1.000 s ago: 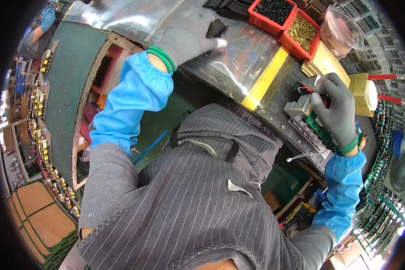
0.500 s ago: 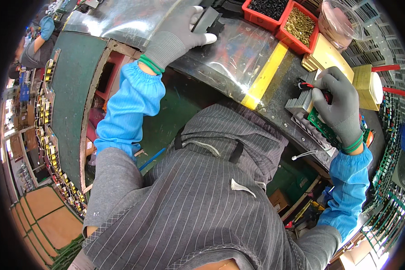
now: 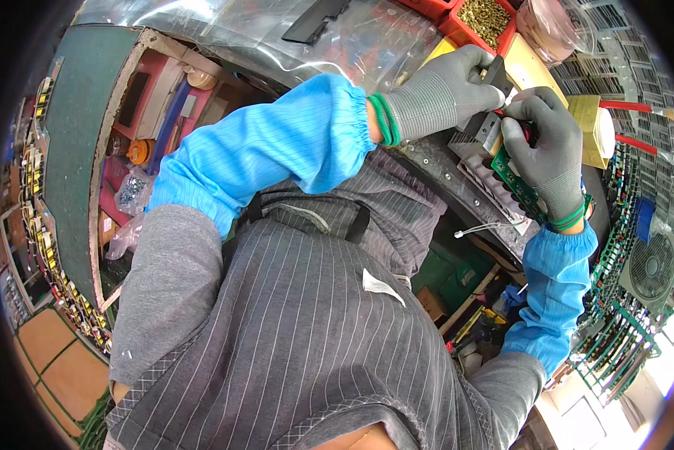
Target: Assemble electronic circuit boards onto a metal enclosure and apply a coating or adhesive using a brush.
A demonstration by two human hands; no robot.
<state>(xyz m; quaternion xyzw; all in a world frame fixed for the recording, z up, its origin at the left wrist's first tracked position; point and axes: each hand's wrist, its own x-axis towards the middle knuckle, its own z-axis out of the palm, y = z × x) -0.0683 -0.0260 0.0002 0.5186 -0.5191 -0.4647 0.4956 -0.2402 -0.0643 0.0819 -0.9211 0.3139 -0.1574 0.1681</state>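
My left hand (image 3: 457, 90), in a grey glove with pale fingertips, grips a dark flat plate (image 3: 495, 72) between thumb and fingers. It is close beside my right hand (image 3: 545, 139), gloved alike, whose thumb and bent fingers pinch red and black wires (image 3: 528, 133), partly hidden. Below the right hand a green circuit board (image 3: 515, 180) shows at the edge of a silver finned metal block (image 3: 476, 142). A white cable (image 3: 491, 226) with a small connector hangs over the table edge. Another black plate (image 3: 314, 20) lies on the plastic-covered table.
A red bin (image 3: 485, 22) of brass-coloured screws stands at the back, near a clear round tub (image 3: 551, 30). A yellowish block (image 3: 588, 131) with red handles is right of my hands. At left, an open shelf (image 3: 146, 112) holds bags and small parts. A fan (image 3: 653, 264) is at far right.
My left hand has moved right across the table from the black pieces, bringing a dark plate up to my right hand. My right hand stays on the wires; the view has shifted slightly.
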